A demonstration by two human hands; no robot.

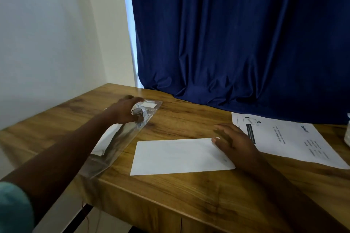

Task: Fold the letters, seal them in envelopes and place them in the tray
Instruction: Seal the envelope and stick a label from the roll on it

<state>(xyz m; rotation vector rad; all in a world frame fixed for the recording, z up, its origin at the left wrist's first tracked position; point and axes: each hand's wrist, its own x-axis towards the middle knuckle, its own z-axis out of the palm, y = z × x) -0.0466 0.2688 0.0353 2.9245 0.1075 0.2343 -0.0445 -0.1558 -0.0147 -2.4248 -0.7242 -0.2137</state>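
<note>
Head: envelope [180, 156] near table [189, 200] edge

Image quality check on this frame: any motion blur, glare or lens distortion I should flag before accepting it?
Head view: left hand smeared by motion blur over the clear plastic packet, which throws glare streaks; right hand on the white envelope is sharper; printed sheet text too soft to read; wide-angle bending along the table edges.
</note>
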